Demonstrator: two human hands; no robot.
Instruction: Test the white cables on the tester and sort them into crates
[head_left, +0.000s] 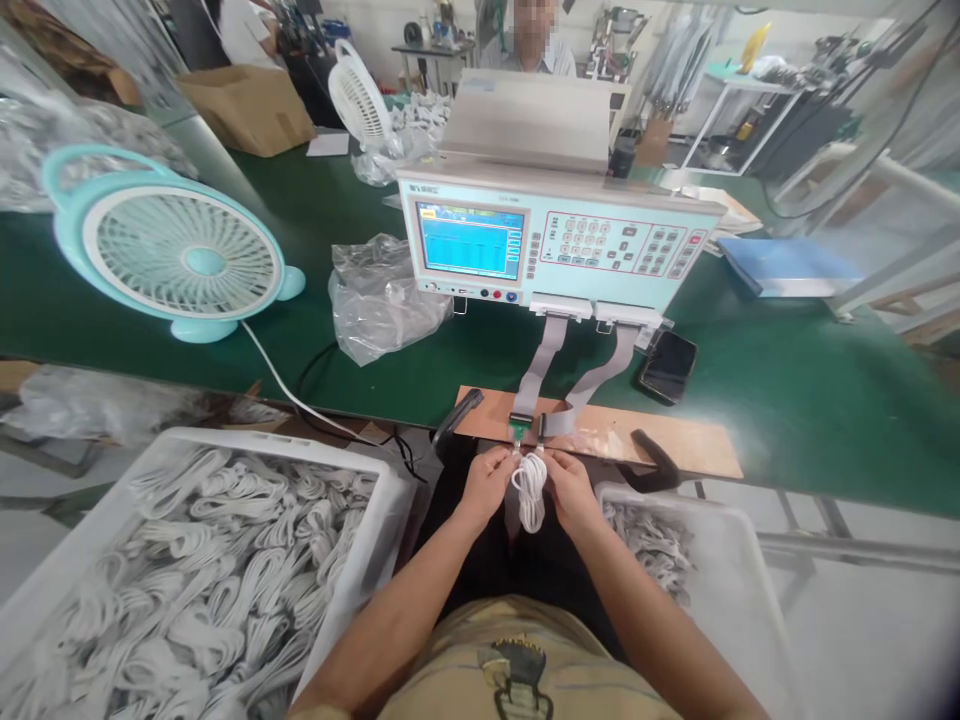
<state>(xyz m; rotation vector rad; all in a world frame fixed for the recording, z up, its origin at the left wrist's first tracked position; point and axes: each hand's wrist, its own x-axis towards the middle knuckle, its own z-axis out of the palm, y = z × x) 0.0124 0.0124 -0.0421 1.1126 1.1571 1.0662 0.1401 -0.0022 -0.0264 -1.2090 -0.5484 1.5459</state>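
A coiled white cable (532, 492) hangs between my two hands at the table's front edge. My left hand (486, 484) is closed on one end of it, right below a small green circuit board (518, 432). On the other side, my right hand (571, 486) pinches the cable's other end, under the second ribbon connector (543, 428). Both ends meet these connectors; how deeply they are plugged in is too small to tell. Grey ribbon cables (536, 370) run from the connectors up to a bench tester (562, 240) with a lit blue screen.
A white bin (382, 500) of bundled cables stands left, a smaller bin (739, 520) right. Clamps (459, 415) hold a wooden board (697, 447) on the green table (360, 385). A fan (180, 250), plastic bag (386, 300), phone (669, 366) and blue folder (787, 265) lie around. A person sits opposite.
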